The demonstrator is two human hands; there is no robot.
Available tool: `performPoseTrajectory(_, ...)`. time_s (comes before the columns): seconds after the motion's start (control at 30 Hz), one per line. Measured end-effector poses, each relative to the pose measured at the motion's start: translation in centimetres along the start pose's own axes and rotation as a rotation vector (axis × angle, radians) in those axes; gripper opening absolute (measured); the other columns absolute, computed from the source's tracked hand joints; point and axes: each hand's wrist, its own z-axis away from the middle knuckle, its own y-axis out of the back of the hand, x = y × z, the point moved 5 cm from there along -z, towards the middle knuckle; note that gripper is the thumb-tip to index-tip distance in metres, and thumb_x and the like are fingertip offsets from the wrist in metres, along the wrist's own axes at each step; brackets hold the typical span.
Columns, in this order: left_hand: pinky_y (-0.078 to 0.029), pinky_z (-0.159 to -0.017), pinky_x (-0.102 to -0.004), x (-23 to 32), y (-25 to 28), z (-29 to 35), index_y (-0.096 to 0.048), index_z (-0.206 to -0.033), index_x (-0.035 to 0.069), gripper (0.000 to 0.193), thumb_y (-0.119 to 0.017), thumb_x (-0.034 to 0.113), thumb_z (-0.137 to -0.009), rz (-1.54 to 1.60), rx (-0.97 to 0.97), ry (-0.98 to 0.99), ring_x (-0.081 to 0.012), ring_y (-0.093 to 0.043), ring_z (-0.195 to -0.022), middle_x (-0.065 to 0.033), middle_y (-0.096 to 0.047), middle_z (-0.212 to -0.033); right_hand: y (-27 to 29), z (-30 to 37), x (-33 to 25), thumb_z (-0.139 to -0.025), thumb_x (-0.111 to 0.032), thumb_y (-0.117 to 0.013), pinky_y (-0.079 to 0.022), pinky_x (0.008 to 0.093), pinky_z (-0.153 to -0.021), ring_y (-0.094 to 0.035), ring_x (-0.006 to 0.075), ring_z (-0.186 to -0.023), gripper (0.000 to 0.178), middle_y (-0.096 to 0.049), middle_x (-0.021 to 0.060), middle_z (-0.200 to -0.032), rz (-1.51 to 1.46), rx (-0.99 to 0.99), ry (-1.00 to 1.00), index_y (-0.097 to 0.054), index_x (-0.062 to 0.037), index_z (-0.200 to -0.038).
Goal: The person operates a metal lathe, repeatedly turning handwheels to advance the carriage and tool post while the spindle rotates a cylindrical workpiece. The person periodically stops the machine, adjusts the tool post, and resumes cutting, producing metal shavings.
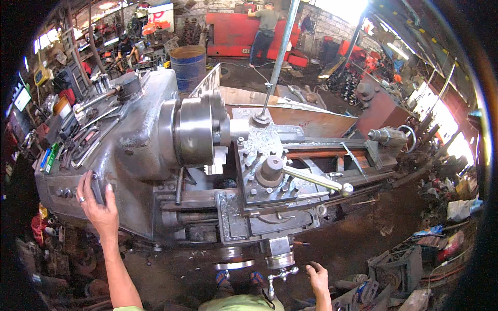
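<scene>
My left hand is at the front of the lathe's grey headstock. Its fingers and thumb lie on either side of a flat dark lever. A ring shows on one finger. My right hand hangs at the lower right, fingers loosely bent with nothing visible in them. Just left of it is the cross-slide crank handle, not touched. The large steel chuck stands mid-left, facing the tool post, whose long lever points right. Bright metal chips lie on the carriage.
Spanners and other hand tools lie on the headstock top. At the right end is the tailstock. A blue drum stands behind. A person is at a red machine. Scrap parts crowd the lower right.
</scene>
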Motion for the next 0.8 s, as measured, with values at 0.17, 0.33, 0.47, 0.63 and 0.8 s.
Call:
performPoseTrajectory(0.17,-0.037,-0.106,-0.0478,-0.6,-0.2,0.6,-0.058,-0.131,0.003,0.046,-0.067,0.007,-0.086,0.077,0.01,0.07,-0.0351,-0.048,-0.124,-0.0155,-0.052,-0.135,-2.0,6.3,-6.7,-0.084,-0.025,-0.072,-0.047,0.0387,-0.1,-0.057,0.0295,-0.119,0.058,-0.054,0.0206,-0.133,0.18,-0.016,0.39,-0.055,0.0047,-0.131)
performPoseTrajectory(0.33,-0.037,-0.103,-0.047,-0.5,0.1,0.5,-0.06,-0.127,0.004,0.043,-0.068,0.006,-0.085,0.025,0.06,0.034,-0.0329,-0.05,-0.12,-0.014,-0.057,-0.129,-5.7,11.2,-9.9,-0.075,-0.046,-0.079,-0.037,0.0535,-0.107,-0.039,0.0501,-0.131,0.079,-0.037,0.0353,-0.143,0.532,0.003,0.566,-0.054,0.0051,-0.13)
performPoseTrajectory(0.47,-0.037,-0.103,-0.0465,-0.6,0.0,0.6,-0.061,-0.126,0.004,0.041,-0.068,0.006,-0.085,0.027,0.075,0.045,-0.0326,-0.051,-0.119,-0.0137,-0.059,-0.127,-7.9,12.3,-9.9,-0.07,-0.05,-0.081,-0.034,0.0619,-0.106,-0.029,0.0524,-0.137,0.099,-0.027,0.0353,-0.15,0.71,0.007,0.444,-0.041,0.0063,-0.14)
performPoseTrajectory(0.63,-0.037,-0.103,-0.0466,-0.7,0.0,0.6,-0.061,-0.125,0.002,0.04,-0.068,0.008,-0.086,0.037,0.086,0.012,-0.0331,-0.051,-0.118,-0.0144,-0.059,-0.126,-8.9,11.7,-10.0,-0.069,-0.043,-0.081,-0.034,0.0644,-0.106,-0.025,0.0532,-0.139,0.104,-0.024,0.0324,-0.153,0.753,0.045,0.33,-0.031,0.0067,-0.145)
performPoseTrajectory(0.8,-0.038,-0.102,-0.0464,-1.0,-0.1,0.8,-0.061,-0.124,0.001,0.038,-0.067,0.009,-0.088,0.056,0.092,0.042,-0.0331,-0.051,-0.118,-0.0151,-0.059,-0.126,-9.2,11.3,-10.2,-0.067,-0.039,-0.081,-0.034,0.064,-0.106,-0.026,0.0552,-0.138,0.104,-0.025,0.0318,-0.152,0.717,0.049,0.335,-0.03,0.0073,-0.145)
